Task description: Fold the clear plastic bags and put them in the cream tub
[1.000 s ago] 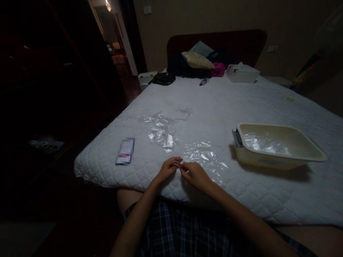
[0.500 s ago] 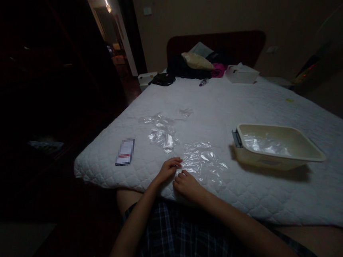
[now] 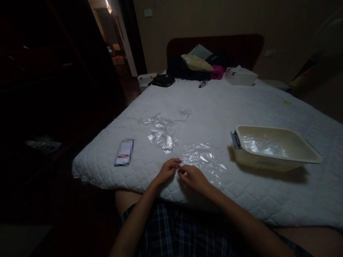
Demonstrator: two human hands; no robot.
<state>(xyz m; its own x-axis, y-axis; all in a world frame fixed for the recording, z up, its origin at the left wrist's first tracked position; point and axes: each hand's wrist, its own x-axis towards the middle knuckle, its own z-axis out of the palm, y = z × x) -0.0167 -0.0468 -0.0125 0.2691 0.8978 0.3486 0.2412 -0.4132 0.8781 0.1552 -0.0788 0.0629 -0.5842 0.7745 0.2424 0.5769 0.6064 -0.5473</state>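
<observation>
My left hand (image 3: 168, 171) rests at the left edge of a crinkled clear plastic bag (image 3: 202, 155) spread on the white quilted bed. Its fingers are bent and closed at the bag's near left corner. Right beside them, my right hand (image 3: 194, 178) is closed in a pinch at the same corner, its fingertips almost meeting the left ones. The pinched edge itself is mostly hidden by the fingers. Farther left lies a second crumpled clear plastic bag (image 3: 161, 135), with a small plastic piece (image 3: 185, 113) behind it.
To the right stands a cream plastic bin (image 3: 276, 163) with grey handle clips and clear plastic inside. A phone (image 3: 124, 152) lies at the left. Dark clothes, a pillow (image 3: 197, 62) and a white box (image 3: 241, 76) sit by the headboard. The mattress (image 3: 95, 170) ends at my lap.
My right hand has lifted slightly and shifted up and right, its fingers now pinched against the left fingertips. My left hand and the bags stay nearly in place.
</observation>
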